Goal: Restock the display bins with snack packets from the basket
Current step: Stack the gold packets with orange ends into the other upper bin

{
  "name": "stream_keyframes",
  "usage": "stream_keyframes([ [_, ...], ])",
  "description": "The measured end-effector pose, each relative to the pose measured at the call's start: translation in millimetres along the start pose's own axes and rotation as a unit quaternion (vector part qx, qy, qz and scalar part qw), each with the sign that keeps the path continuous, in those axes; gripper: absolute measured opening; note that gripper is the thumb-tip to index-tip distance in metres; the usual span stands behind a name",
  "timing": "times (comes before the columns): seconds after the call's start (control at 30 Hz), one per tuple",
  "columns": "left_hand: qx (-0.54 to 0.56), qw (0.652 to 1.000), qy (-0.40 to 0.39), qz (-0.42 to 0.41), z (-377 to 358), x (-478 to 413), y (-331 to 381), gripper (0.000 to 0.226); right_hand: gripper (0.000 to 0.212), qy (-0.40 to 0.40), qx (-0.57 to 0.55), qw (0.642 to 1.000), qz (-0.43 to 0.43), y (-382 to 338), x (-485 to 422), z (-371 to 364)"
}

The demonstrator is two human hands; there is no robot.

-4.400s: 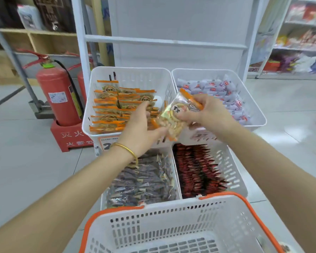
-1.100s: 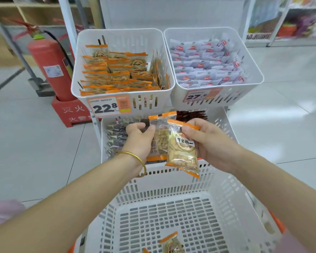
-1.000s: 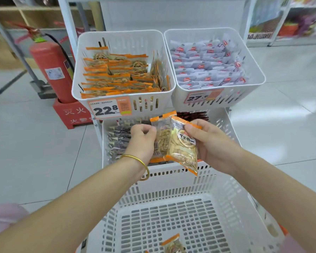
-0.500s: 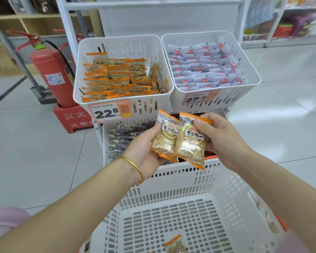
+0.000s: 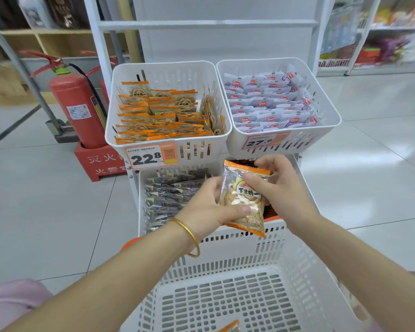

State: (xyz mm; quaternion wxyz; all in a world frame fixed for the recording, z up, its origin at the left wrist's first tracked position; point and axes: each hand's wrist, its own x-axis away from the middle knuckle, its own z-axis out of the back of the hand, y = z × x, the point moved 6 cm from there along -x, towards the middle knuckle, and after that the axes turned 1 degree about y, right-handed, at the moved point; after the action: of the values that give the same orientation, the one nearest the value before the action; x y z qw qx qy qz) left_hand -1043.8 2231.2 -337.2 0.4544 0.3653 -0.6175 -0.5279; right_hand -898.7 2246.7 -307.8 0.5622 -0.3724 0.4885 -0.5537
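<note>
My left hand and right hand are gripping a snack packet, fingers curled round it, above the basket; next, likely lifting it into the orange-packet bin.

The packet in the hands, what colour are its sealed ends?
Orange ends on a clear packet; head view shows it.

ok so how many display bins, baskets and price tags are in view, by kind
display bins: 4
basket: 1
price tags: 2
total: 7
</note>
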Motion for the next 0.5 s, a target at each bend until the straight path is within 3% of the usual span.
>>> stream_keyframes([
  [0.13, -0.056, 0.998, -0.009, -0.037, 16, -6, 29, 0.1, 0.057, -0.18, -0.034, 0.981, -0.057, -21, -20, -6],
  [0.27, -0.154, 0.983, 0.057, -0.086, 43, -23, 67, 0.102, 0.042, -0.27, -0.023, 0.962, -0.038, -58, -53, -27],
  [0.37, -0.173, 0.968, 0.129, -0.127, 70, -41, 90, 0.089, 0.021, -0.251, -0.007, 0.968, -0.013, -80, -89, -41],
  [0.43, -0.202, 0.948, 0.19, -0.156, 93, -53, 101, 0.081, 0.019, -0.186, 0.017, 0.982, 0.03, -94, -119, -44],
  [0.5, -0.29, 0.907, 0.249, -0.178, 116, -65, 111, 0.069, 0.019, -0.091, 0.019, 0.992, 0.083, -109, -152, -44],
])
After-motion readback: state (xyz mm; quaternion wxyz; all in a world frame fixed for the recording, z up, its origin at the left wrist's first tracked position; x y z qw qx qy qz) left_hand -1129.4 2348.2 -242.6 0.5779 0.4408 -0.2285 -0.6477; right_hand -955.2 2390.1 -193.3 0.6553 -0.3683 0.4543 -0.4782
